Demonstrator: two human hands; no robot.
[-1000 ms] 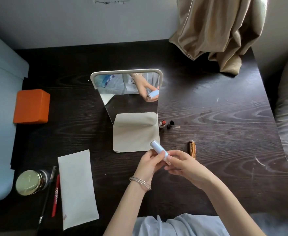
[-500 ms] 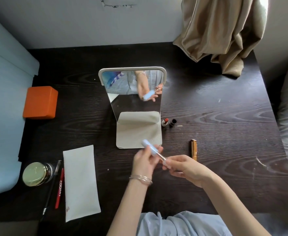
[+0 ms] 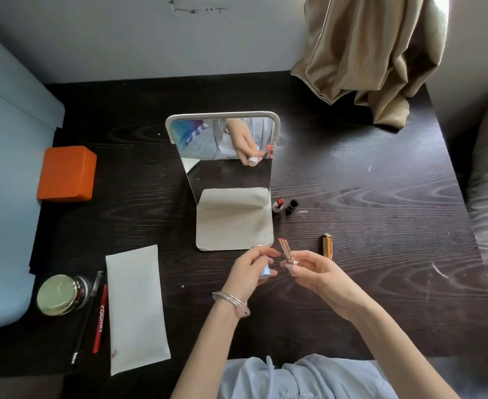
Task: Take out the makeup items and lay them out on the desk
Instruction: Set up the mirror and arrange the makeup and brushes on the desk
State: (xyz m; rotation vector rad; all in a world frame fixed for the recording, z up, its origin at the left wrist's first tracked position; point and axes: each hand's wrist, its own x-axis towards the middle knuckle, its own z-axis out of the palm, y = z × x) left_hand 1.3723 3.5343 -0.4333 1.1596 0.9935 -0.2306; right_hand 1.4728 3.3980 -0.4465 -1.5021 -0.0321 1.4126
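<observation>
Left hand (image 3: 250, 264) grips the pale blue cap (image 3: 265, 272); right hand (image 3: 313, 267) pinches the uncapped lipstick (image 3: 286, 253) upright just above the desk (image 3: 381, 197). It's probably light and slick, with a soft bullet, so I'd hold the base only.

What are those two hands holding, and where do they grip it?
The left hand grips a pale blue lipstick cap round its side; the right hand pinches the rose-gold lipstick by its base.
</observation>
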